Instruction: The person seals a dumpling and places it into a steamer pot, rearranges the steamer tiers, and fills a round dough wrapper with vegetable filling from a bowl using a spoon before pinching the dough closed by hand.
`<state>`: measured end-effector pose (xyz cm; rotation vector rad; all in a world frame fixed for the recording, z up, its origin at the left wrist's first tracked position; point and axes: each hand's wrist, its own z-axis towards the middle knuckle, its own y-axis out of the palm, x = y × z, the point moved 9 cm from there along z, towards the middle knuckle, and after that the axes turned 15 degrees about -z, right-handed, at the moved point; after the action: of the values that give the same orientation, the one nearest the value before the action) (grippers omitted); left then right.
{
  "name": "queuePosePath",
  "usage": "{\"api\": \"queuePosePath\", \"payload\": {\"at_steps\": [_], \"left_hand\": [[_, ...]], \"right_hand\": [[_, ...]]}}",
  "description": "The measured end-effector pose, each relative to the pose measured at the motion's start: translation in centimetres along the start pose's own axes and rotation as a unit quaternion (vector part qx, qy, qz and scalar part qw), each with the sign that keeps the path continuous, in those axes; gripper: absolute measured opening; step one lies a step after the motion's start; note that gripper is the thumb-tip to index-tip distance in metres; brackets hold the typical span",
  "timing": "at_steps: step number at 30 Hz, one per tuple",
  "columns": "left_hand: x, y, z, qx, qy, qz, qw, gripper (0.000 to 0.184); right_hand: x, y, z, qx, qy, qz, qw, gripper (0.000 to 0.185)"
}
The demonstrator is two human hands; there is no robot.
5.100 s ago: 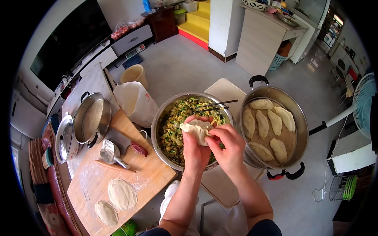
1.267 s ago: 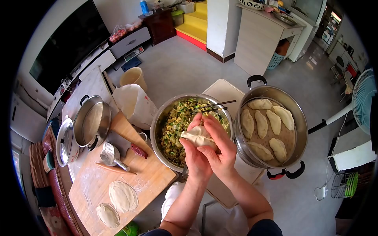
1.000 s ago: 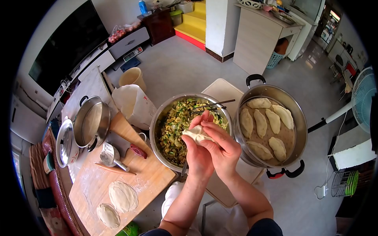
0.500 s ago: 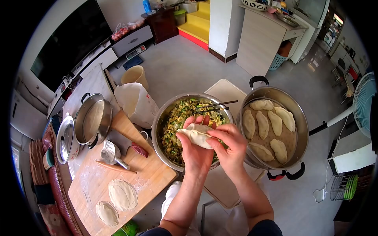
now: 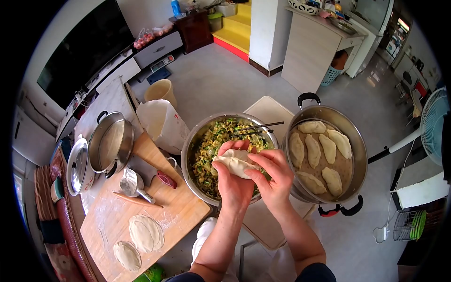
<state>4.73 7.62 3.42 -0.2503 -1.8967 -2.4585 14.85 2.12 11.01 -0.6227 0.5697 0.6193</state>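
Left hand (image 5: 235, 190) cups a pale, crescent dumpling (image 5: 236, 163); right hand (image 5: 276, 177), half-closed, grips its right end between thumb and fingers. Judged risk: uneven pressure could split the seam. Below, steel bowl (image 5: 186, 162) holds moist, chopped filling (image 5: 205, 150). Farther right: smooth dumplings (image 5: 313, 150), metal pot (image 5: 359, 162).

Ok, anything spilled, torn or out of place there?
Nothing really stands out. Some flour is scattered on the board, ordinary for dough work. The chopsticks sit aslant in the bowl, one reaching past its rim, and the held dumpling shows no visible tear.
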Motion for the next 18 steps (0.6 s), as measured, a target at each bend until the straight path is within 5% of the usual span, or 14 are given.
{"api": "queuePosePath", "payload": {"at_steps": [18], "left_hand": [[-1.3,0.8,-0.8,-0.027,-0.022,0.055,0.998,0.060]], "right_hand": [[0.2,-0.1,-0.5,0.020,-0.044,-0.031,0.998,0.024]]}}
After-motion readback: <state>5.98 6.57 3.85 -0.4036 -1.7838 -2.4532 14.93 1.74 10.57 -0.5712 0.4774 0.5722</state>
